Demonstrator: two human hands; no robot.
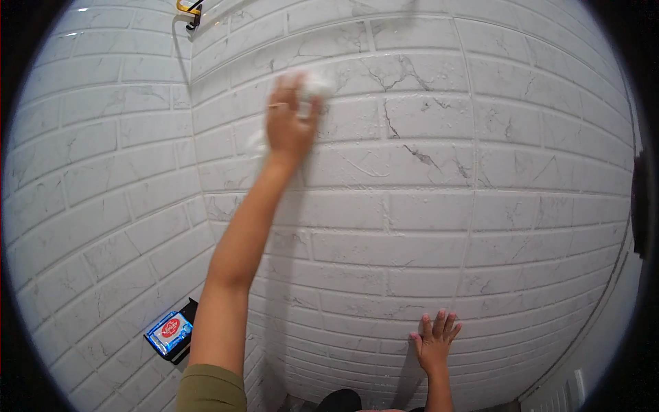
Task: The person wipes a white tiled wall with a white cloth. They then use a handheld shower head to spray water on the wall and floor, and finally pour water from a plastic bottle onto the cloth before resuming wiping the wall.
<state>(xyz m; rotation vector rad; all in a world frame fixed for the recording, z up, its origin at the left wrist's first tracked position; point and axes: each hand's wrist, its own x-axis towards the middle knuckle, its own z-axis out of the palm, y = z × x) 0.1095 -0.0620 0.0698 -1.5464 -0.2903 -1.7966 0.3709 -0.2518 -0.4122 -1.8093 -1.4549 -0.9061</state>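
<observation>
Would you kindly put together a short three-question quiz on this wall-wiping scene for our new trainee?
1. True or false: the left hand presses a white cloth against the tiled wall.
2. How does the right hand meet the wall? A) flat, fingers spread B) clenched in a fist
3. What lies at lower left?

Key: 1 true; 2 A; 3 a blue and red packet.

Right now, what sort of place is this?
Probably a tiled bathroom or shower corner: marbled white brick tile walls, a metal hook up top. The left hand presses a white cloth; the right hand braces.
</observation>
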